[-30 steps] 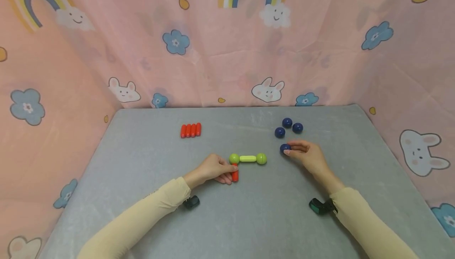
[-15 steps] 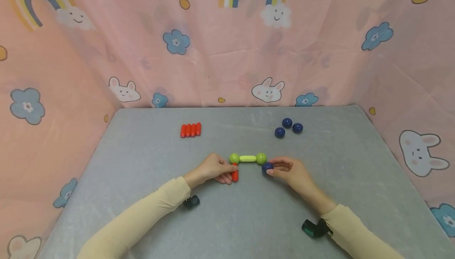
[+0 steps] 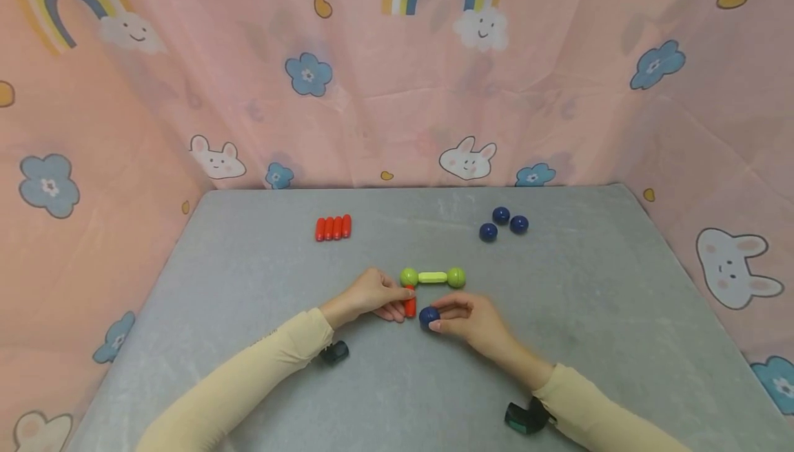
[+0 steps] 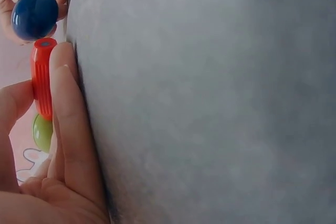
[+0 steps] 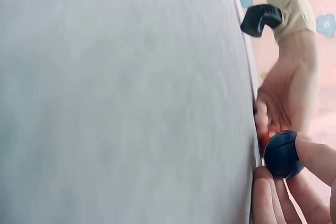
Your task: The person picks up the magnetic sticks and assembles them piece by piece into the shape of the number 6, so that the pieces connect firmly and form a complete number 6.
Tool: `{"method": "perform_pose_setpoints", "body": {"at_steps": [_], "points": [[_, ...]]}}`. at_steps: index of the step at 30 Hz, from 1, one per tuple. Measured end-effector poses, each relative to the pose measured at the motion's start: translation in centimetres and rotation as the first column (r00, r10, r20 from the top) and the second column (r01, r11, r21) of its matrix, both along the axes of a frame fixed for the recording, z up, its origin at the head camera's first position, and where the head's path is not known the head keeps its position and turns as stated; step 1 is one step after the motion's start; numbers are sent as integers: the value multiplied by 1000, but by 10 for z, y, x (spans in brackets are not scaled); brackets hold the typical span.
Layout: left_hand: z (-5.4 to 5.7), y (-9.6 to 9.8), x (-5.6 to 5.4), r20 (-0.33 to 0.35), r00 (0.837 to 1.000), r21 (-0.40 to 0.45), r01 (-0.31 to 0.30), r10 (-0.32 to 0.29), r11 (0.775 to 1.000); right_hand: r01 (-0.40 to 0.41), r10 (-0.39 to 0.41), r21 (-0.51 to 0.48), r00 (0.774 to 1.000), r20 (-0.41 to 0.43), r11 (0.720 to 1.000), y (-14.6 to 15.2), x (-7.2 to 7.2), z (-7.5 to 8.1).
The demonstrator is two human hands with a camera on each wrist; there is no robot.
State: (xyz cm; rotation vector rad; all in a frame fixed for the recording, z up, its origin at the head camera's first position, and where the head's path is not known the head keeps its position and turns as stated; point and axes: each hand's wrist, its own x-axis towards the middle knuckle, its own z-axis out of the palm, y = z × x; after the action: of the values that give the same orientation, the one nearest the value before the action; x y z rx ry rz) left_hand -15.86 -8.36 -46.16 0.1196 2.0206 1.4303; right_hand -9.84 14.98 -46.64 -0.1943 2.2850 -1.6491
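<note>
My left hand (image 3: 378, 295) pinches a red ribbed rod (image 4: 43, 80) between thumb and fingers. The rod's far end meets a green ball (image 3: 409, 277), and its near end shows a small grey disc in the left wrist view. A light green bar (image 3: 432, 278) links that ball to a second green ball (image 3: 456, 277). In my right hand (image 3: 474, 321) a dark blue ball (image 3: 429, 317) is held by thumb and fingertips, just right of the red rod's near end. The right wrist view shows the blue ball (image 5: 283, 154) partly covering the rod.
Several red rods (image 3: 333, 227) lie side by side at the back left of the grey table (image 3: 248, 259). Three dark blue balls (image 3: 501, 215) sit grouped at the back right. Pink patterned cloth (image 3: 360, 114) hangs behind and along both sides.
The right hand has carried the blue ball left and toward the near side, from beside the other blue balls to the red rod's near end. The left hand stays still with the rod.
</note>
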Motion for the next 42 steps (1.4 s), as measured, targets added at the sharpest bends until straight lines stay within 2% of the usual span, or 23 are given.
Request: {"method": "perform_pose_setpoints", "body": {"at_steps": [6, 12, 20, 29, 31, 37, 42], "points": [[1, -1, 0, 17, 1000, 30, 0, 0, 1000, -25, 25, -23, 1000, 7, 999, -9, 2, 0], [3, 0, 4, -21, 1000, 9, -1, 1, 1000, -9, 10, -27, 1000, 25, 1000, -12, 4, 1], [2, 6, 8, -72, 996, -38, -56, 53, 998, -22, 23, -37, 999, 28, 999, -12, 4, -1], [4, 8, 7, -38, 997, -54, -63, 61, 997, -23, 25, -36, 999, 39, 999, -14, 11, -3], [4, 8, 7, -57, 997, -67, -59, 55, 996, -26, 27, -39, 999, 33, 999, -14, 12, -3], [4, 11, 10, -184, 983, -162, -42, 11, 986, -46, 46, -52, 999, 4, 998, -15, 13, -3], [7, 12, 12, -180, 984, -161, -49, 20, 986, -39, 39, -51, 999, 10, 998, -15, 14, -3]]}}
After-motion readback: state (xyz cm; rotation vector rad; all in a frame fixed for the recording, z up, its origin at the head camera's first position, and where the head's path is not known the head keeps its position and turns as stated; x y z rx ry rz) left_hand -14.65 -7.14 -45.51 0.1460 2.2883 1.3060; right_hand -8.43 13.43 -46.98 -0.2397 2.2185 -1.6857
